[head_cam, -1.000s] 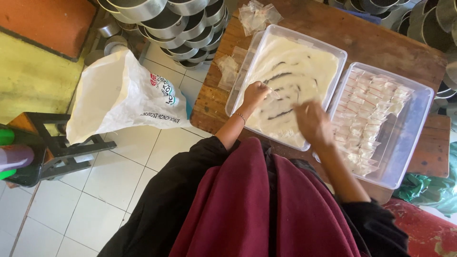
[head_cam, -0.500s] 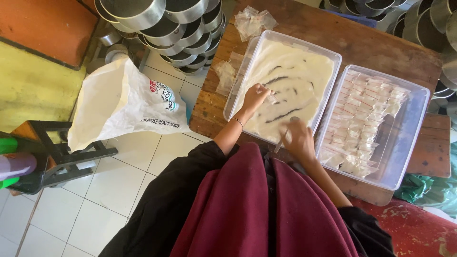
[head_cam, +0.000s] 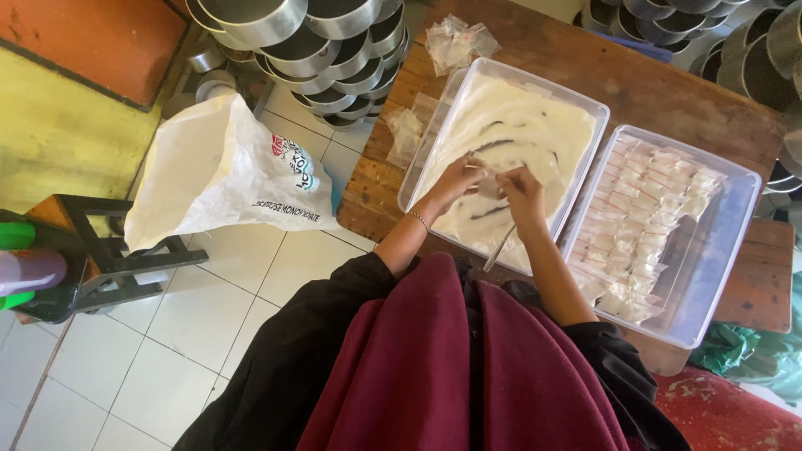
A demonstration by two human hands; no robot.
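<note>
While I watch, left hand (head_cam: 455,179) and right hand (head_cam: 522,185) pinch small clear plastic packet (head_cam: 489,185), long axis across clear powder tub (head_cam: 434,142), hands now met, earlier apart.

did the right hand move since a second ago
Yes. The right hand has shifted left over the powder tub, away from the packet tub, meeting the left hand.
</note>
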